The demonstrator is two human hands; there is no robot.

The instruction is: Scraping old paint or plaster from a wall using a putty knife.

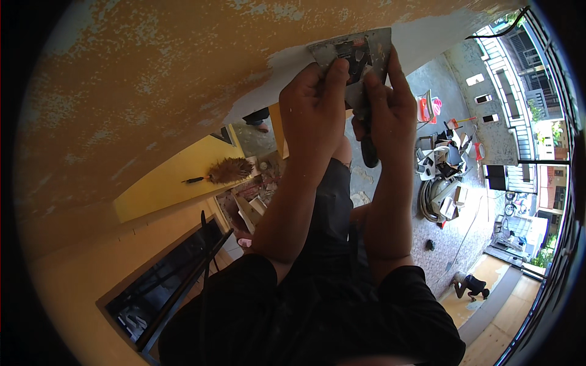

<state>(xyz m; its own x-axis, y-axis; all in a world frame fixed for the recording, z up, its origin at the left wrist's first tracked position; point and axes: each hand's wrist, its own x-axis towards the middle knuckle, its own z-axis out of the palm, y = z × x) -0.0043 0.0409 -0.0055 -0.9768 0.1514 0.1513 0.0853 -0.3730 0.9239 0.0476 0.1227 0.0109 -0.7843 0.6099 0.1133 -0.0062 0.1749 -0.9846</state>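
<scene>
A wide-bladed putty knife (379,56), its grey metal blade smeared and carrying a dark label, is held up in front of the wall (140,79). My right hand (395,116) is closed round it where blade meets handle, with one finger stretched along the blade's edge. The dark handle end pokes out below that hand. My left hand (312,110) grips the blade's other side, thumb pressed flat on its face. The wall behind has worn orange paint with pale flaked patches and a smooth whitish strip next to the blade. Whether the blade touches the wall, I cannot tell.
Below left, a bristly brown duster (231,171) lies on a yellow ledge (159,189). Right, a heap of household things (448,158) stands on the floor near a red chair (426,110). A co-worker (470,285) bends by the far wall; another person's foot (262,127) shows beyond my left arm.
</scene>
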